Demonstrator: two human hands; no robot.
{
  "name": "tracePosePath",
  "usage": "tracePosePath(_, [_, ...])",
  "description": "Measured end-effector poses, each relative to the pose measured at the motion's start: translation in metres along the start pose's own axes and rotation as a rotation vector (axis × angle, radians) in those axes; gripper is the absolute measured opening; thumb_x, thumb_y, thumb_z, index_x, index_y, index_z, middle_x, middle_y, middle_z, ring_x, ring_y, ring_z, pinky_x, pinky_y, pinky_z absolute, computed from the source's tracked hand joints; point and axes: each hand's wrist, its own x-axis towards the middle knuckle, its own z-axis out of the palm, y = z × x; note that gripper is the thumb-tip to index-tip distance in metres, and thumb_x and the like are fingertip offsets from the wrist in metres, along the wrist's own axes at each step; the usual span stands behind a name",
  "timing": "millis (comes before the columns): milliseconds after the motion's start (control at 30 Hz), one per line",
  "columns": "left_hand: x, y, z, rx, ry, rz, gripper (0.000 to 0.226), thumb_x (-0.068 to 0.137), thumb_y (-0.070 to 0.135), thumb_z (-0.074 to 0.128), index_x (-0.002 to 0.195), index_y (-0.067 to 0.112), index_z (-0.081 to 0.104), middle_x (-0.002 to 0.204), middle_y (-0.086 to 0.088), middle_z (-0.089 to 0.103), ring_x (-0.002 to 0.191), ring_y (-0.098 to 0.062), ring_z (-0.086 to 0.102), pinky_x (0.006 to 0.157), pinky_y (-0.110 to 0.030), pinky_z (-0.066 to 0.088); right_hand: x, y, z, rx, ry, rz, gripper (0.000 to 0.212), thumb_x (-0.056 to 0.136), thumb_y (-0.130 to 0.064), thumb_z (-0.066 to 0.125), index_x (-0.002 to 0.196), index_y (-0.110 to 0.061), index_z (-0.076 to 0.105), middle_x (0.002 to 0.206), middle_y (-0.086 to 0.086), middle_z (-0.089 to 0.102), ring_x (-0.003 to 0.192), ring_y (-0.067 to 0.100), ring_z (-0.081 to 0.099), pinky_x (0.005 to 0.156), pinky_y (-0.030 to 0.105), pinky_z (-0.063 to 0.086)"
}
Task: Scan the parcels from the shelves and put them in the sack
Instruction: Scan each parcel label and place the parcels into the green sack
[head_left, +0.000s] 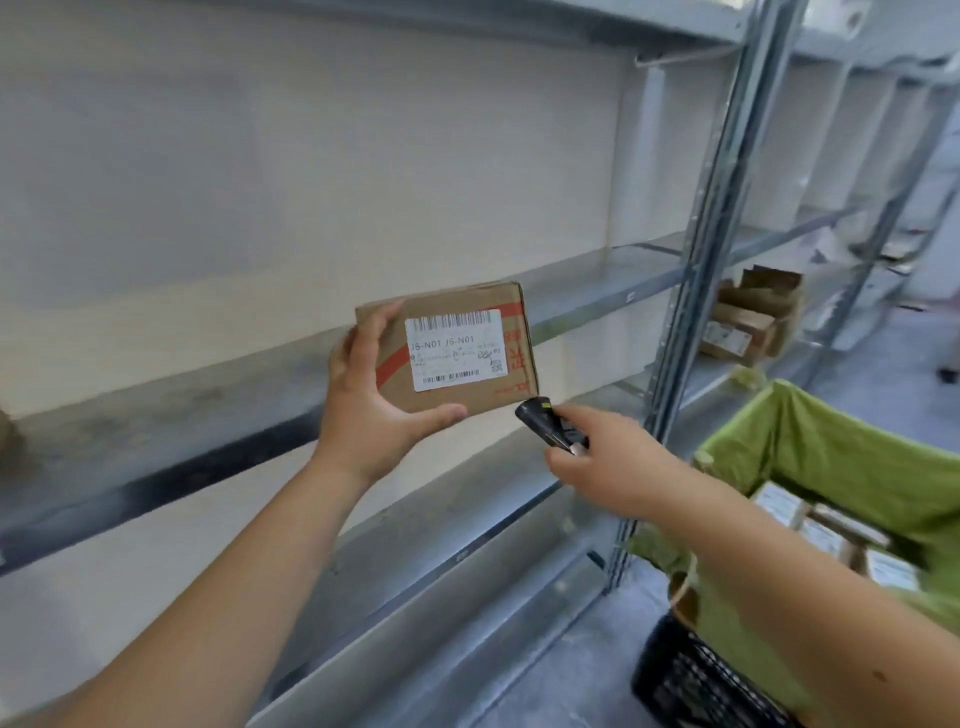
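Head view: your left hand (371, 400) has its fingers (379, 325) curled over the top left edge of the small brown cardboard parcel (452, 351), thumb beneath, leaving its white label facing you, likely for scanning. Your right hand (610, 462) grips the black handheld scanner (545, 423), just below the parcel's corner. The green sack (841, 457) waits right.

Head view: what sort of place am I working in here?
Likely a parcel depot or sorting room: bare metal shelving, a labelled cardboard parcel held before a handheld scanner, and a green sack holding more parcels.
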Motion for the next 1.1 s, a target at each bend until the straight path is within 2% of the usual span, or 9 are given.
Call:
tracePosePath(100, [-0.002, 0.016, 0.058, -0.074, -0.106, 0.007, 0.115, 0.052, 0.044, 0.103, 0.141, 0.067, 0.034, 0.151, 0.002, 0.037, 0.128, -0.002, 0.047, 0.106, -0.031, 0.043, -0.025, 0.055, -0.015, 0.049, 0.044, 0.136, 0.045, 0.087, -0.046, 0.058, 0.131, -0.043, 0.056, 0.085, -0.011, 0.070, 0.058, 0.006, 0.066, 0.042, 0.018, 0.044])
tracePosePath(233, [-0.018, 0.035, 0.152, -0.179, -0.244, -0.007, 0.114, 0.053, 0.038, 0.104, 0.139, 0.068, 0.036, 0.146, 0.004, 0.038, 0.122, 0.018, 0.039, 0.100, -0.011, 0.035, -0.066, 0.134, -0.037, 0.118, 0.103, 0.309, 0.052, 0.086, -0.045, 0.061, 0.138, -0.042, 0.056, 0.077, -0.009, 0.070, 0.049, 0.003, 0.062, 0.039, 0.018, 0.041])
tracePosePath(333, [-0.035, 0.050, 0.225, -0.235, -0.352, -0.051, 0.112, 0.054, 0.037, 0.104, 0.136, 0.070, 0.035, 0.144, 0.006, 0.039, 0.118, 0.021, 0.038, 0.095, -0.007, 0.033, -0.100, 0.190, -0.053, 0.140, 0.149, 0.417, 0.054, 0.087, -0.047, 0.064, 0.140, -0.041, 0.057, 0.075, -0.014, 0.070, 0.054, -0.003, 0.062, 0.039, 0.013, 0.037])
tracePosePath(433, [-0.049, 0.069, 0.294, -0.287, -0.453, -0.096, 0.111, 0.051, 0.041, 0.104, 0.134, 0.071, 0.036, 0.144, 0.006, 0.041, 0.122, 0.010, 0.044, 0.095, -0.014, 0.038, -0.129, 0.247, -0.068, 0.183, 0.242, 0.519, 0.061, 0.092, -0.045, 0.065, 0.150, -0.033, 0.053, 0.107, -0.018, 0.067, 0.063, -0.001, 0.061, 0.047, 0.007, 0.040])
tracePosePath(567, [-0.070, 0.089, 0.376, -0.309, -0.537, -0.164, 0.118, 0.044, 0.054, 0.101, 0.143, 0.066, 0.037, 0.142, 0.012, 0.044, 0.126, -0.004, 0.052, 0.105, -0.034, 0.048, -0.158, 0.315, -0.087, 0.248, 0.289, 0.616, 0.064, 0.094, -0.047, 0.066, 0.153, -0.033, 0.049, 0.109, -0.009, 0.062, 0.074, 0.005, 0.058, 0.049, 0.011, 0.035])
tracePosePath(667, [-0.084, 0.099, 0.425, -0.300, -0.606, -0.200, 0.121, 0.043, 0.057, 0.103, 0.144, 0.065, 0.037, 0.145, 0.010, 0.049, 0.128, -0.009, 0.054, 0.107, -0.043, 0.051, -0.177, 0.357, -0.099, 0.293, 0.305, 0.676, 0.066, 0.094, -0.049, 0.065, 0.155, -0.033, 0.047, 0.137, -0.007, 0.062, 0.093, 0.011, 0.060, 0.064, 0.017, 0.041])
tracePosePath(867, [-0.087, 0.109, 0.492, -0.272, -0.688, -0.274, 0.118, 0.044, 0.057, 0.103, 0.140, 0.070, 0.036, 0.148, 0.007, 0.045, 0.128, -0.008, 0.053, 0.106, -0.040, 0.051, -0.194, 0.408, -0.116, 0.416, 0.332, 0.798, 0.066, 0.094, -0.049, 0.064, 0.155, -0.036, 0.043, 0.090, -0.012, 0.061, 0.049, -0.002, 0.053, 0.044, 0.015, 0.036])
tracePosePath(1000, [-0.076, 0.112, 0.534, -0.265, -0.754, -0.293, 0.115, 0.047, 0.052, 0.103, 0.138, 0.071, 0.035, 0.149, 0.008, 0.042, 0.129, -0.010, 0.051, 0.107, -0.041, 0.051, -0.183, 0.433, -0.127, 0.428, 0.344, 0.835, 0.072, 0.091, -0.057, 0.061, 0.157, -0.038, 0.039, 0.116, -0.009, 0.065, 0.051, -0.003, 0.048, 0.048, 0.015, 0.033])
tracePosePath(1100, [-0.063, 0.106, 0.574, -0.254, -0.814, -0.328, 0.116, 0.050, 0.047, 0.103, 0.142, 0.066, 0.035, 0.151, 0.005, 0.042, 0.129, -0.013, 0.052, 0.109, -0.039, 0.049, -0.169, 0.450, -0.131, 0.419, 0.334, 0.869, 0.075, 0.089, -0.060, 0.061, 0.157, -0.036, 0.041, 0.122, -0.008, 0.062, 0.082, 0.006, 0.058, 0.061, 0.020, 0.039])
